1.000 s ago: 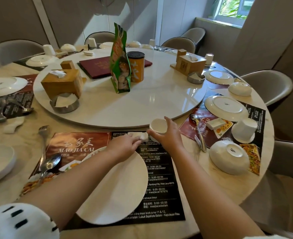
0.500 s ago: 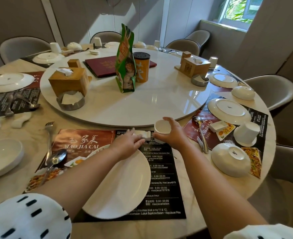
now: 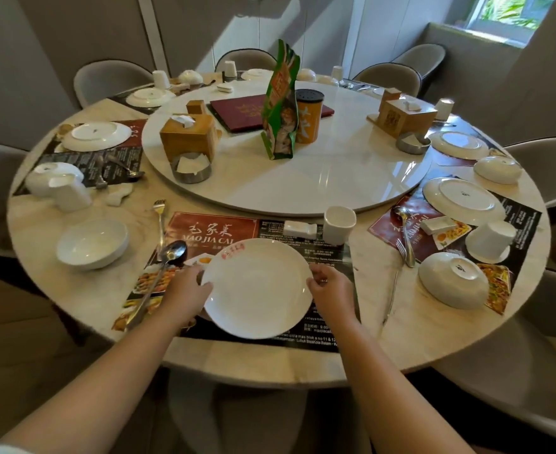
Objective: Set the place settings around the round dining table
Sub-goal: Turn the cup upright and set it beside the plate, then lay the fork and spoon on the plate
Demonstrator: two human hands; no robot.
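Seen from the head camera, the left hand (image 3: 188,291) and right hand (image 3: 330,291) each grip an opposite edge of the round white ceramic plate (image 3: 257,290), fingers curled round its rim. This is probably to square it on the dark printed paper placemat (image 3: 211,229) beneath; whether the plate rests or hovers is unclear. Just beyond the plate stand a white handleless cup (image 3: 339,221) and a small white chopstick rest (image 3: 299,229), likely within a diner's reach. Left of the plate lie a steel spoon (image 3: 171,257), a steel fork (image 3: 160,217) and an upright white bowl (image 3: 93,242). The placemat reads "MAO JIA CAI" under Chinese characters; the red stamp on the plate's far rim is illegible.
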